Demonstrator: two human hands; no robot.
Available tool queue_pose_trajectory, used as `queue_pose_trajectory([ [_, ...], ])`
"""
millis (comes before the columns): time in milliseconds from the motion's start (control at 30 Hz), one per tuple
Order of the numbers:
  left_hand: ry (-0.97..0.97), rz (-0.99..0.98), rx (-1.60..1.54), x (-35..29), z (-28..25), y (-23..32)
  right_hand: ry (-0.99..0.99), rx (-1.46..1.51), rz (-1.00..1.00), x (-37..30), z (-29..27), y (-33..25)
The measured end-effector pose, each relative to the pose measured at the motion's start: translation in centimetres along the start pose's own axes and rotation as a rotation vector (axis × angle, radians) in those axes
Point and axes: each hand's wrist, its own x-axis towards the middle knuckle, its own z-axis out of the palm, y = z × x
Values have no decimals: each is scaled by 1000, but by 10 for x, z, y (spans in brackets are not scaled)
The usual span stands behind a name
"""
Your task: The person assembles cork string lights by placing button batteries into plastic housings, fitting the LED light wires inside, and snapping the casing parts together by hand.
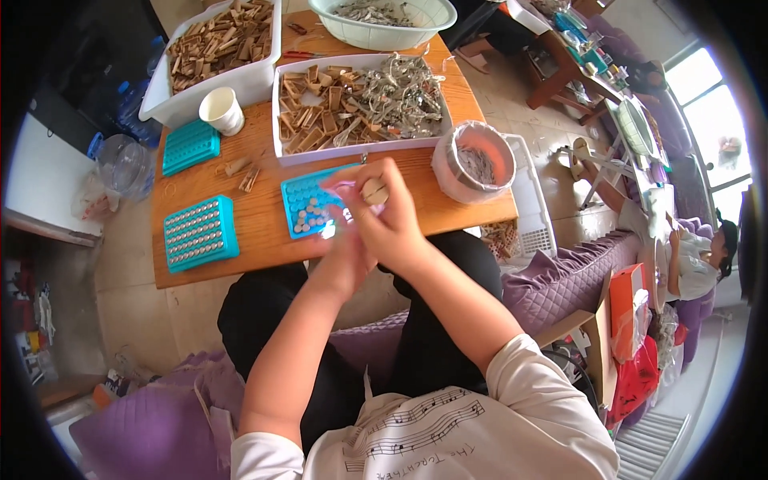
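My right hand (392,212), above the table's near edge, has its fingers closed round a small round tan piece (374,191) with a dark line across it; I cannot make out its kind. Just below and left of it, my left hand (342,244) is smeared by motion, its fingers unclear. The two hands are close together and overlap in view. Partly hidden behind them is a blue tray (296,192) with round hollows, and several small round silvery pieces (310,216) lie in it. Left of that stands a teal block (228,240) with rows of small silvery pieces set upright.
A shallow white tray (280,120) holds wooden pieces and tangled metal parts. Around it stand a deep white bin (156,100) of wooden pieces, a paper cup (222,112), another teal block (192,148), a pale green basin (384,34) and a bucket (456,180). Another person sits far right.
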Motion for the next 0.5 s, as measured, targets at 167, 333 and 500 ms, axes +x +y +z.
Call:
queue_pose_trajectory([
  [167,164,770,1135,-28,2,-29,-16,-248,23,-3,-28,-7],
  [333,103,1650,1065,-9,0,-3,-183,-402,-10,-7,-19,3],
  [500,182,1249,667,14,20,17,-208,-532,-6,-8,-7,33],
])
